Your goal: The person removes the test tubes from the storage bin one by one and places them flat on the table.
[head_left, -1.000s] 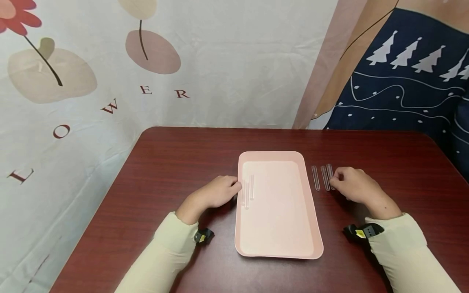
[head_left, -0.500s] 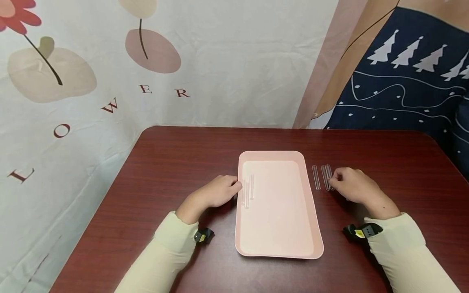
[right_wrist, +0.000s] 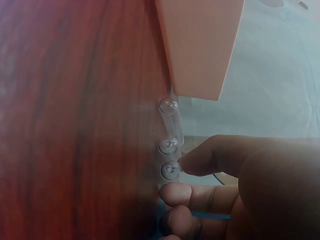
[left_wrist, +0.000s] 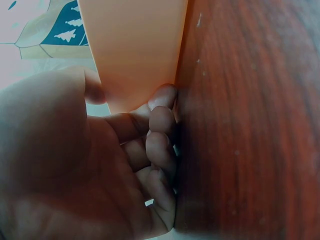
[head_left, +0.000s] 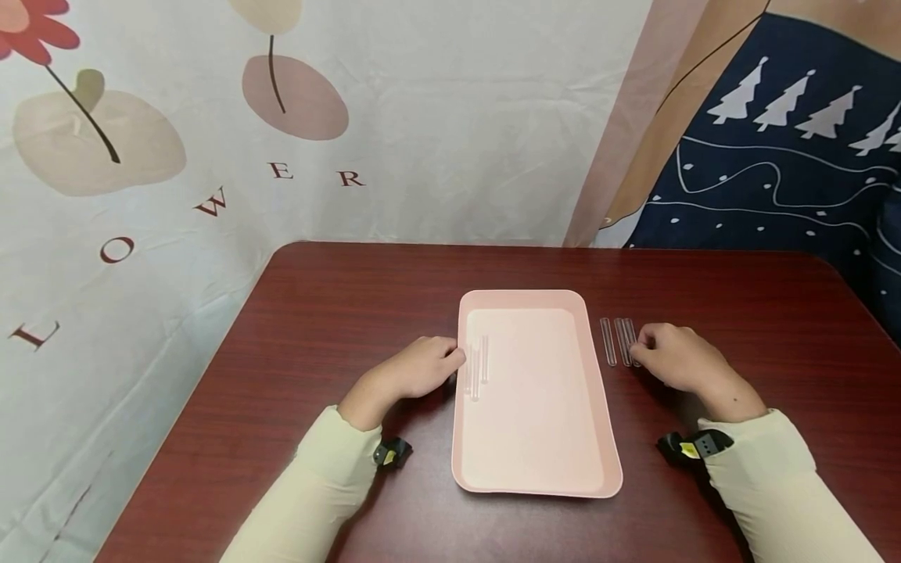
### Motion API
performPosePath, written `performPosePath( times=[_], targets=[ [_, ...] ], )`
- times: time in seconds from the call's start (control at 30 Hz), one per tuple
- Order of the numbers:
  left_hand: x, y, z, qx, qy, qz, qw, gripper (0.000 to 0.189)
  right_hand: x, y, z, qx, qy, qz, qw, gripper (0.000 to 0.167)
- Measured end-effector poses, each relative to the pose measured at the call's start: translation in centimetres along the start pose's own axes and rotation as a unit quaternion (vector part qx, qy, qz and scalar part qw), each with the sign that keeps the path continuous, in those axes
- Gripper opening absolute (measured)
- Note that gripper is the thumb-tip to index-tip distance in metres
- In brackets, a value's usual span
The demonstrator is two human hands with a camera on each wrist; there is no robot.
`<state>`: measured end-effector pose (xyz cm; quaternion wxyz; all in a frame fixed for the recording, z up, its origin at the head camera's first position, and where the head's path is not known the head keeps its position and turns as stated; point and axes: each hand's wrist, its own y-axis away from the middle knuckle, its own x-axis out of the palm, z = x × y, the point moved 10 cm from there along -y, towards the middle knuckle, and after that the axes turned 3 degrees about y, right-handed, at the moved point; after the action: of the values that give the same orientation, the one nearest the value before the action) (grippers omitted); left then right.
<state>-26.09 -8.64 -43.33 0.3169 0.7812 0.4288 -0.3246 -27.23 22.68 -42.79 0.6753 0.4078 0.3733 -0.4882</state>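
My left hand (head_left: 422,367) holds the left rim of a pink tray (head_left: 542,438), thumb over the edge and curled fingers (left_wrist: 162,120) against the outer wall. Near the tray's left side lie several clear test tubes (head_left: 484,360). To the right of the tray, more clear test tubes lie side by side on the table, one (head_left: 608,342) a little apart from the rest. My right hand (head_left: 679,356) pinches the nearest test tube (right_wrist: 171,170) of that row between thumb and index finger. Its fingers hide part of the row in the head view.
The dark red wooden table (head_left: 366,289) carries the tray at its middle. Behind it hangs a pale printed cloth (head_left: 457,156), with a navy tree-patterned cloth (head_left: 760,180) at the back right.
My right hand has shifted slightly left, and the test tubes by its fingers have moved a little left, lying closer together and straighter. The left hand and tray have stayed put.
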Motion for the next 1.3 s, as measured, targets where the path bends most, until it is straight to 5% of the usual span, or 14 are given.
performPosePath(
  times=[1.3],
  targets=[
    [0.0,-0.1,0.1,-0.005,-0.001,-0.001,1.0,0.032,0.0,0.3,1.1,-0.015,-0.006,0.004,0.9999,0.019]
  ],
)
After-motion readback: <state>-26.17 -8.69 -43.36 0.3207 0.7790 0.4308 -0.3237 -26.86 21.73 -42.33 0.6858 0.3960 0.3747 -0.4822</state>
